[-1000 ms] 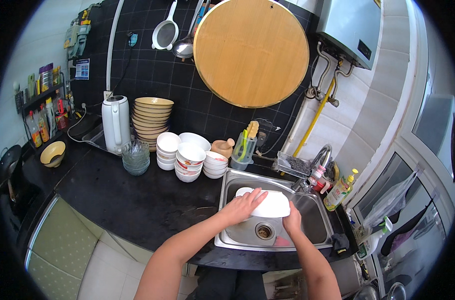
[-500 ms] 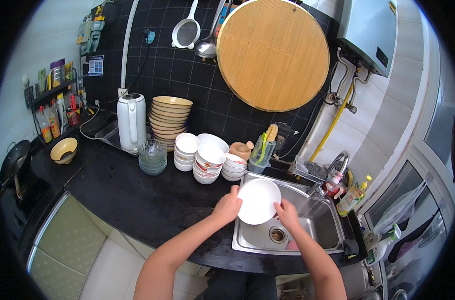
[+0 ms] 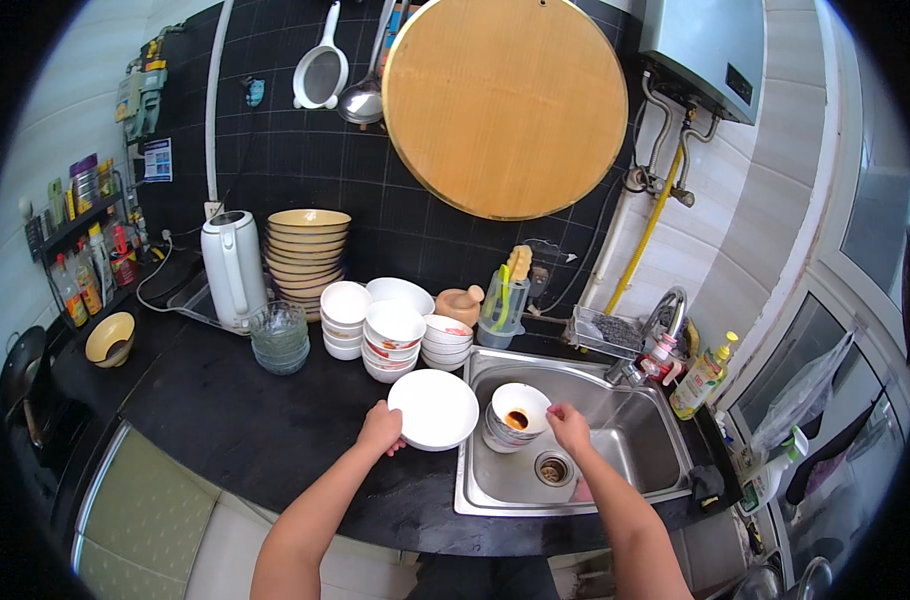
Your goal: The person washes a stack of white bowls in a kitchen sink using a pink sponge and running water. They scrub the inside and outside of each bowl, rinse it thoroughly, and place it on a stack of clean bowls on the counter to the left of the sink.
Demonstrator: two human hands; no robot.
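Note:
A wide white bowl is in my left hand, its thumb and fingers closed on the left rim. It is held over the counter by the sink's left edge. Inside the steel sink stands a short stack of small white bowls. The top bowl has a little dark brown liquid in its bottom. My right hand is at this bowl's right rim, fingertips pinched together against it. Left of the sink, patterned white bowls stand in stacks.
Glass bowls, tall stacked cream bowls and a white kettle line the back left. A wooden mortar and utensil holder stand behind the sink. The tap and a yellow-capped bottle are at its right.
My left hand has carried the wide white bowl leftward, off the sink. My right hand has let go of it and is at the small bowl now uncovered in the sink. The view has shifted.

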